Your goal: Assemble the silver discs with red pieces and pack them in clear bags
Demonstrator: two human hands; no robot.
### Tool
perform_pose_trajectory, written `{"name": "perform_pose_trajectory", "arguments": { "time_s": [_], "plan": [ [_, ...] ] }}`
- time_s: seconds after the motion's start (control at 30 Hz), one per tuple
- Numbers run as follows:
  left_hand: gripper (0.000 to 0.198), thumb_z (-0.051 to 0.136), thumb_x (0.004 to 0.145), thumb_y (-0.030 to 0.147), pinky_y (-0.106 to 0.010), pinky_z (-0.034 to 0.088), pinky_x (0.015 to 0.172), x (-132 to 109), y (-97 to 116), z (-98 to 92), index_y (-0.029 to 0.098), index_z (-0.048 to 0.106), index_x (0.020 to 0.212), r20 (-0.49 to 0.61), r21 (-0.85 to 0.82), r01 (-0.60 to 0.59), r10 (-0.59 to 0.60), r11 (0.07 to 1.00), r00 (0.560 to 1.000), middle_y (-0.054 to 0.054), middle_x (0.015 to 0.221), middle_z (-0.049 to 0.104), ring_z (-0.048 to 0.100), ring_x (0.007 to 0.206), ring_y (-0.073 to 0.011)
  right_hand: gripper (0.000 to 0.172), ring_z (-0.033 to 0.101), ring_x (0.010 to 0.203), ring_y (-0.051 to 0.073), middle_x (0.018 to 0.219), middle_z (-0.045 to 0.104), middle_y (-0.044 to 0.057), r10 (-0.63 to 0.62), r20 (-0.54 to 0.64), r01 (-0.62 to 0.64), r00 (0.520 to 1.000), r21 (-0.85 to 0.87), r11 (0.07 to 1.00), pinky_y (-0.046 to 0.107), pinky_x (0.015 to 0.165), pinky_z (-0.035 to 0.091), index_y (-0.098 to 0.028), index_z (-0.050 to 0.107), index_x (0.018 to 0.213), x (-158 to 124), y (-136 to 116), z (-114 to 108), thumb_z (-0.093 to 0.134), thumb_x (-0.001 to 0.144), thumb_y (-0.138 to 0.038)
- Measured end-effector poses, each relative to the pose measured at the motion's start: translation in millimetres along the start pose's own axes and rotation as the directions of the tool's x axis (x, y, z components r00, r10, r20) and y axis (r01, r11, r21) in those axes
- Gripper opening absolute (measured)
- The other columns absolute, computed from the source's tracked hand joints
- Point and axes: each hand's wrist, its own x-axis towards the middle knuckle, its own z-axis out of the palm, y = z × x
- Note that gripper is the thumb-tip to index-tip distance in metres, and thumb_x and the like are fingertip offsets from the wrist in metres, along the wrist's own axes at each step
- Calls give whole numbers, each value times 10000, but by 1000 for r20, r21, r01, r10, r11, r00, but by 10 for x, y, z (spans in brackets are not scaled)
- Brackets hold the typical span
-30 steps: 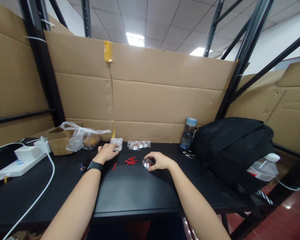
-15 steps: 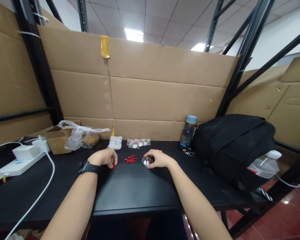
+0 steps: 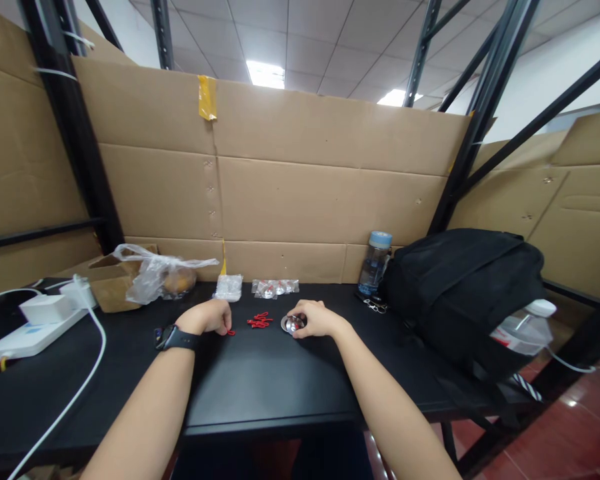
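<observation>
My left hand is closed in a pinch low over the black table, on a red cord whose loop sticks out past the fingertips. To its right lies a small loose pile of red cords, touched by neither hand. My right hand curls its thumb and fingers around a shiny, round, domed metal disc with a rim. Whether there is more than one disc in that grip I cannot tell, as the fingers cover part of it. A dark watch is on my left wrist.
Behind the hands lie small clear bags with shiny pieces inside and a whitish packet. At left are a power strip, a cardboard box and a plastic bag. A water bottle and black backpack occupy the right.
My left hand has turned slightly, and the cord end at its fingertips now shows as a small loop. The disc in my right hand has tilted, showing more rim. The view has shifted slightly.
</observation>
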Motion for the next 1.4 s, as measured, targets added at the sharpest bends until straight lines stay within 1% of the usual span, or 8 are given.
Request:
{"name": "perform_pose_trajectory", "arguments": {
  "time_s": [0.07, 0.17, 0.3, 0.43, 0.63, 0.8, 1.17, 1.4],
  "plan": [
    [126, 702, 655, 140, -255, 459, 685, -13, 49, -43, 206, 755, 749, -143, 34, -69, 74, 997, 987, -19, 737, 738, 692, 754, -212, 478, 616, 1050, 293, 1080, 685, 41, 3, -1, -3, 1000, -21, 1000, 417, 953, 326, -318, 732, 1150, 0, -17, -3, 840, 687, -360],
    [134, 637, 822, 245, -271, 448, 819, 19, 172, -61, 225, 746, 897, -388, 50, -200, 203, 979, 899, -31, 930, 756, 678, 932, -212, 482, 640, 983, 270, 1025, 711, 24, -3, -7, 3, 1000, -30, 1000, 401, 926, 330, -328, 728, 1150, 0, -50, -7, 817, 677, -307],
    [112, 660, 837, 274, -248, 435, 755, 156, 311, 76, 223, 748, 884, -350, 28, -394, 379, 919, 857, -17, 859, 752, 683, 816, -186, 611, 653, 948, 257, 988, 725, 19, 4, -71, -4, 998, 4, 1000, 396, 934, 346, -299, 695, 1210, -2, -55, -23, 842, 618, -288],
    [103, 673, 824, 252, -257, 418, 764, 264, 320, 209, 233, 767, 863, -285, 82, -421, 426, 903, 858, -11, 823, 755, 682, 784, -187, 584, 658, 906, 223, 1009, 719, 28, -35, -190, 72, 981, 191, 979, 355, 885, 433, -257, 697, 1186, 6, 11, -38, 833, 618, -243],
    [228, 594, 907, 366, -276, 471, 795, 204, 497, 198, 197, 744, 942, -471, -40, -550, 469, 834, 747, -57, 932, 744, 663, 853, -203, 550, 694, 882, 194, 1094, 697, 64, 21, -296, 201, 955, 696, 690, 308, 788, 547, -209, 653, 1195, 74, -15, 37, 810, 671, -266],
    [221, 654, 884, 377, -296, 493, 878, 121, 876, 281, 184, 737, 954, -582, -203, -654, 448, 728, 679, -61, 980, 737, 660, 916, -205, 577, 711, 930, 211, 1163, 678, 70, 51, -297, 234, 953, 837, 494, 377, 898, 572, -215, 639, 1188, 101, -131, 94, 853, 661, -309],
    [93, 645, 781, 206, -271, 488, 781, 140, 1001, 380, 168, 729, 792, -689, -182, -629, 358, 756, 630, -42, 835, 725, 648, 780, -175, 444, 698, 872, 196, 1044, 700, 55, 45, -324, 236, 945, 772, 591, 323, 807, 573, -181, 670, 1059, 129, -193, 99, 794, 636, -238],
    [124, 621, 749, 226, -267, 440, 726, 184, 656, 220, 174, 734, 751, -576, -69, -349, 249, 935, 779, -46, 801, 732, 630, 750, -189, 466, 660, 823, 178, 961, 720, 33, 68, -346, 50, 936, 320, 946, 267, 760, 514, -181, 717, 1048, -5, 123, -107, 752, 585, -134]
  ]
}}
